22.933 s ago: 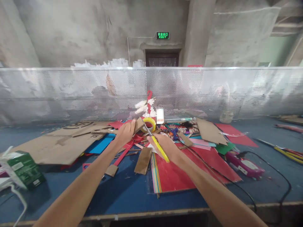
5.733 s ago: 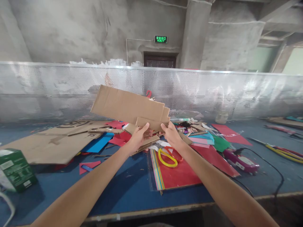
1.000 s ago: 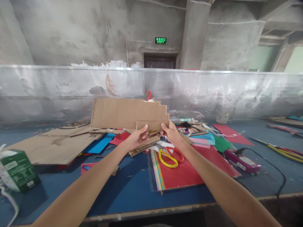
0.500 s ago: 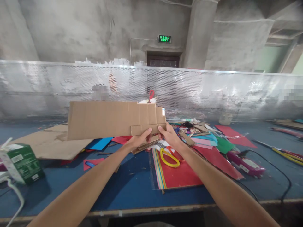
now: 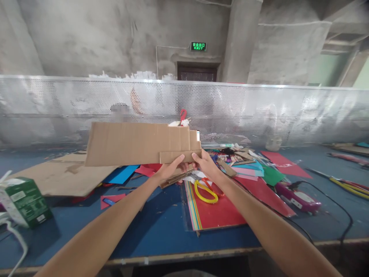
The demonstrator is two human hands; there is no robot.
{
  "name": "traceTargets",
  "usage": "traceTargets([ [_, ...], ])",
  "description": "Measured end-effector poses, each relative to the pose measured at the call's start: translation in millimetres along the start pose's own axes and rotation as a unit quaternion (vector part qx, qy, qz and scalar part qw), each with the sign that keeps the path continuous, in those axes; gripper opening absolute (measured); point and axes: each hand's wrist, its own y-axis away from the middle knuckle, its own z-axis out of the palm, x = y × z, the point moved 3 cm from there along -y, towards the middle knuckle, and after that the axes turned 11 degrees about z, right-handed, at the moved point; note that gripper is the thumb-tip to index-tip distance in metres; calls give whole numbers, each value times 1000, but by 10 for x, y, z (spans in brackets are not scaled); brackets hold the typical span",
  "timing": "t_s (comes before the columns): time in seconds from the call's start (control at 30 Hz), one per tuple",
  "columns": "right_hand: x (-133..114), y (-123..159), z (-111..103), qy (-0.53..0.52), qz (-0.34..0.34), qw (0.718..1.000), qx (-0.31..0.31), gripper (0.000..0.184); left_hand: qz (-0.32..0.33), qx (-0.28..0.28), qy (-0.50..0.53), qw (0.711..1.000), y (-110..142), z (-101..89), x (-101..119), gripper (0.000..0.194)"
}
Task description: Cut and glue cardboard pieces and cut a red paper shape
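Note:
Both my hands hold a long brown cardboard piece (image 5: 127,144) upright above the table, its right end cut in steps. Along its lower right edge lies a narrow cardboard strip (image 5: 173,156). My left hand (image 5: 174,166) is closed on the strip and the piece, thumb in front, fingers mostly hidden behind. Close beside it, my right hand (image 5: 201,159) pinches the right end the same way. Just below my hands, yellow-handled scissors (image 5: 206,194) rest on a pack of coloured paper (image 5: 221,211) with a red sheet on top.
At left a large cardboard sheet (image 5: 66,179) lies behind a green box (image 5: 27,202). Coloured paper and scraps (image 5: 245,169) are heaped behind my hands. To the right lie a purple device (image 5: 298,198) with a black cable and yellow-handled tools (image 5: 346,186). A perforated metal screen (image 5: 230,111) stands behind.
The cardboard's left end has swung slightly right and up, so the piece looks a little shorter. My hands keep the same grip. The whole view has shifted slightly.

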Motion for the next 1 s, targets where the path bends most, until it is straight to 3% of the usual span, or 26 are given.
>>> traceTargets([
  [0.2, -70, -2, -51, -13, 0, 1000, 10, 36, -125, 76, 107, 983, -1, 28, -8, 39],
  [0.33, -107, -39, -127, 27, -25, 999, 40, 30, -228, 72, 177, 955, 1, 34, 23, 35],
  [0.5, -133, -63, -224, 35, -39, 997, 62, 29, -192, 112, 214, 951, -39, 28, 148, 22],
  [1.0, -136, -57, -256, 31, -53, 996, 69, 28, -211, 185, 268, 922, -33, 69, 140, 15],
])
